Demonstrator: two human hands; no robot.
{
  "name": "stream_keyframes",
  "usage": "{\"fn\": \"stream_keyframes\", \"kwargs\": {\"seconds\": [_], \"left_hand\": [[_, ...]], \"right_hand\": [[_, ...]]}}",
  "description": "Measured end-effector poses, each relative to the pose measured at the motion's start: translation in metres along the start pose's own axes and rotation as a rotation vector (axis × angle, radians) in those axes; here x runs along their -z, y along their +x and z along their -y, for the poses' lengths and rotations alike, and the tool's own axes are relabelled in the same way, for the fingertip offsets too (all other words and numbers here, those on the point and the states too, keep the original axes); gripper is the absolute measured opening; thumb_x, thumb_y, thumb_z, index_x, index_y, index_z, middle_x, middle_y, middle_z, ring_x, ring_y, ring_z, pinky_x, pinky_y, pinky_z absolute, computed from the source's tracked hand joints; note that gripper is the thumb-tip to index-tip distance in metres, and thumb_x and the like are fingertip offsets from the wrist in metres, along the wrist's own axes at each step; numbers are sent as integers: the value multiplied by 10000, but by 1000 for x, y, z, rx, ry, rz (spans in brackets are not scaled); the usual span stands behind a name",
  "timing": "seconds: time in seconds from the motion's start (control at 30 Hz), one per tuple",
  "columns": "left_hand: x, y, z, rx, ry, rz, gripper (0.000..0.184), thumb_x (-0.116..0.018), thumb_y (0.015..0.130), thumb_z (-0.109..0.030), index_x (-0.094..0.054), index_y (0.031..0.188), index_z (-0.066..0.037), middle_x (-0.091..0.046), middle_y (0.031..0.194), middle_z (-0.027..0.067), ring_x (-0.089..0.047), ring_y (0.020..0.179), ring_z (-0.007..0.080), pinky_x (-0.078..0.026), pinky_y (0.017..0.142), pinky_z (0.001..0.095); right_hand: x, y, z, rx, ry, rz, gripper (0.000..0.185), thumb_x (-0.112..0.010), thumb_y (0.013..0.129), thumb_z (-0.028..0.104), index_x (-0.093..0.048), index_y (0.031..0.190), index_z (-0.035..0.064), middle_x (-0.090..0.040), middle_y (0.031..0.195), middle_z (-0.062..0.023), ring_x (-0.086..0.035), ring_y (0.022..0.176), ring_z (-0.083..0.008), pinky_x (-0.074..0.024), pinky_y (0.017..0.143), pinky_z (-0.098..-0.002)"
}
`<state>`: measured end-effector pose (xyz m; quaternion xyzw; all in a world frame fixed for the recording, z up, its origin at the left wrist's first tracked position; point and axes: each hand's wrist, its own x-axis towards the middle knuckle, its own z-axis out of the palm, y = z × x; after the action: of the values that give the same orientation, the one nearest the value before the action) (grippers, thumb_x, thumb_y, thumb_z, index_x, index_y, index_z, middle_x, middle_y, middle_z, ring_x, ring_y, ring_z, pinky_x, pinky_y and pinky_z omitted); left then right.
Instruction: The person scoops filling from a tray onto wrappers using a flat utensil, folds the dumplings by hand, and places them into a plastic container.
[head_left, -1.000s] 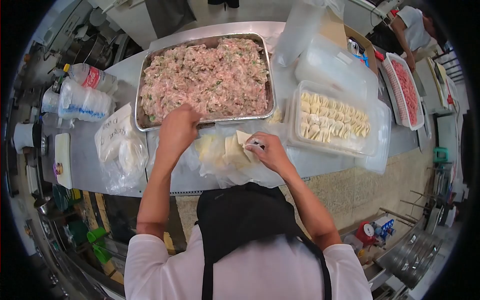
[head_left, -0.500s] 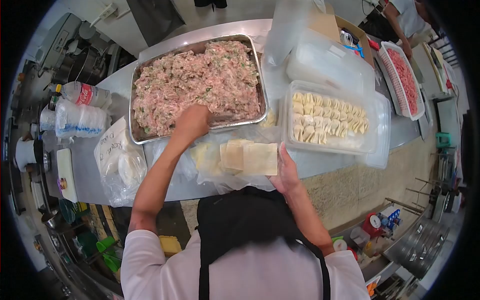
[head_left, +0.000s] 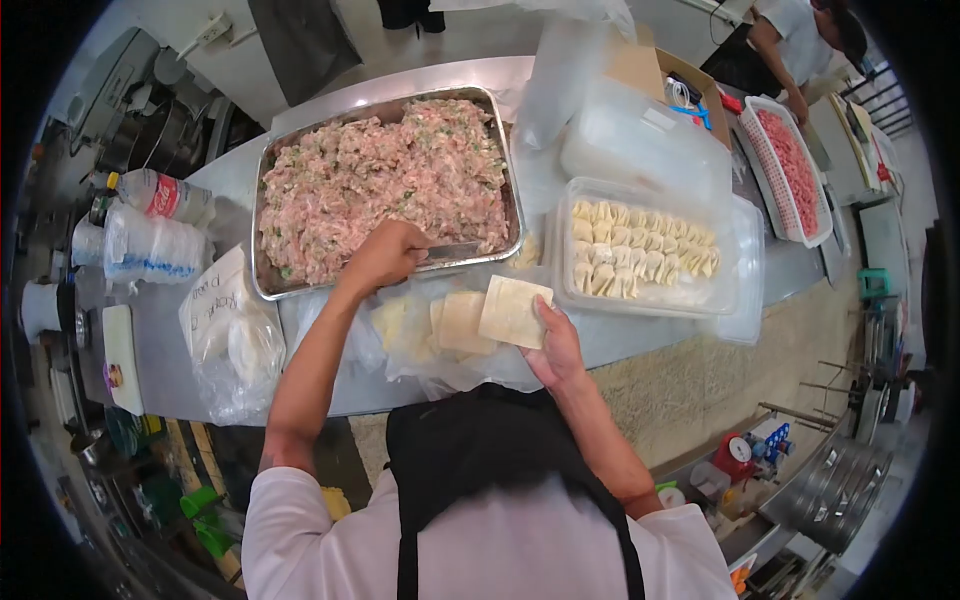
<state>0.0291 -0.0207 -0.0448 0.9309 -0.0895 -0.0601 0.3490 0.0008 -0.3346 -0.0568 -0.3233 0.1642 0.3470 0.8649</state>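
My left hand (head_left: 388,254) is closed on a spreading knife, its flat metal blade (head_left: 455,252) lying over the near edge of the ground meat filling (head_left: 390,180). That filling, flecked with green, is heaped in a deep metal tray (head_left: 516,215). In my right hand (head_left: 556,350) a square dumpling wrapper (head_left: 513,310) is pinched by its right side, thumb on top. Just left of it, more wrappers (head_left: 465,325) lie on a plastic bag (head_left: 410,365). Folded dumplings (head_left: 640,240) sit in rows in a clear plastic container (head_left: 650,300) to the right.
Clear lids (head_left: 645,140) and a cardboard box (head_left: 690,75) stand behind the container. A white basket of ground meat (head_left: 785,175) is at the far right, near another person (head_left: 795,45). A labelled bag (head_left: 235,335), a bottle (head_left: 160,195) and wrapped cups (head_left: 155,245) are left.
My right hand has lifted the wrapper off the others and tilted it, thumb now over its edge. The left hand stays at the tray's near edge, with more of the blade showing.
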Motion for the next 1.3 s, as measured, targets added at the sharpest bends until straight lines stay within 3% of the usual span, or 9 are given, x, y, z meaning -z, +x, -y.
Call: {"fn": "stream_keyframes", "kwargs": {"seconds": [0.2,0.33,0.43,0.5,0.6,0.8,1.03,1.17,1.3], "left_hand": [[42,-46,-65,260,-548,-14,227,-646,849,59,-731,1057,27,-647,820,76,-587,589,142,-463,544,341],[-7,-69,-66,-24,-299,-304,317,-699,785,63,-766,1068,-63,-617,803,67,-619,666,162,-497,589,294],[-7,-91,-79,-3,98,-254,326,-709,759,71,-776,1040,-80,-634,816,88,-632,669,209,-507,607,308],[8,-107,-107,67,64,-288,317,-714,752,63,-778,1026,-83,-631,808,96,-635,687,232,-507,621,320],[-2,-106,-128,81,-55,-440,297,-721,748,47,-778,1005,-90,-614,774,105,-637,716,279,-503,641,352],[15,-101,-107,80,75,-262,390,-639,699,114,-769,1006,-87,-616,787,146,-638,736,328,-497,642,393],[18,-29,-55,147,408,-205,181,-610,692,-15,-716,839,-12,-642,818,223,-649,835,416,-519,737,496],[-25,-7,-28,80,322,-148,136,-625,681,-19,-701,792,0,-660,823,237,-647,835,427,-521,741,485],[15,-25,-39,32,-10,-65,225,-642,701,22,-735,900,-26,-648,795,206,-642,773,396,-514,698,430]], "right_hand": [[-31,11,0,3,231,58,483,-405,1063,295,-411,1438,-9,-536,1394,-184,-500,1321,-346,-361,1154,-489],[-52,25,1,-37,341,122,440,-374,1072,287,-446,1402,4,-557,1363,-179,-521,1286,-340,-377,1136,-511],[-50,50,-1,20,387,105,424,-363,1073,257,-452,1394,-6,-552,1362,-182,-524,1276,-338,-372,1141,-510],[-46,54,-4,87,396,-137,412,-356,1073,237,-465,1374,-23,-559,1342,-179,-537,1256,-332,-373,1141,-498],[-55,41,0,122,324,-140,401,-353,1072,221,-471,1358,-34,-570,1316,-172,-549,1233,-319,-390,1124,-494],[-44,32,0,182,259,-157,394,-363,1070,235,-478,1336,-32,-578,1291,-158,-555,1197,-305,-401,1101,-507],[-26,16,-8,139,189,-181,389,-382,1063,234,-510,1317,-32,-599,1279,-151,-565,1198,-301,-391,1118,-473],[-22,12,-6,138,175,-166,403,-390,1061,240,-503,1330,-38,-591,1298,-153,-559,1212,-303,-384,1125,-469],[-13,14,-12,124,156,-105,423,-384,1061,252,-495,1349,-37,-572,1327,-169,-540,1239,-318,-381,1127,-477]]}}
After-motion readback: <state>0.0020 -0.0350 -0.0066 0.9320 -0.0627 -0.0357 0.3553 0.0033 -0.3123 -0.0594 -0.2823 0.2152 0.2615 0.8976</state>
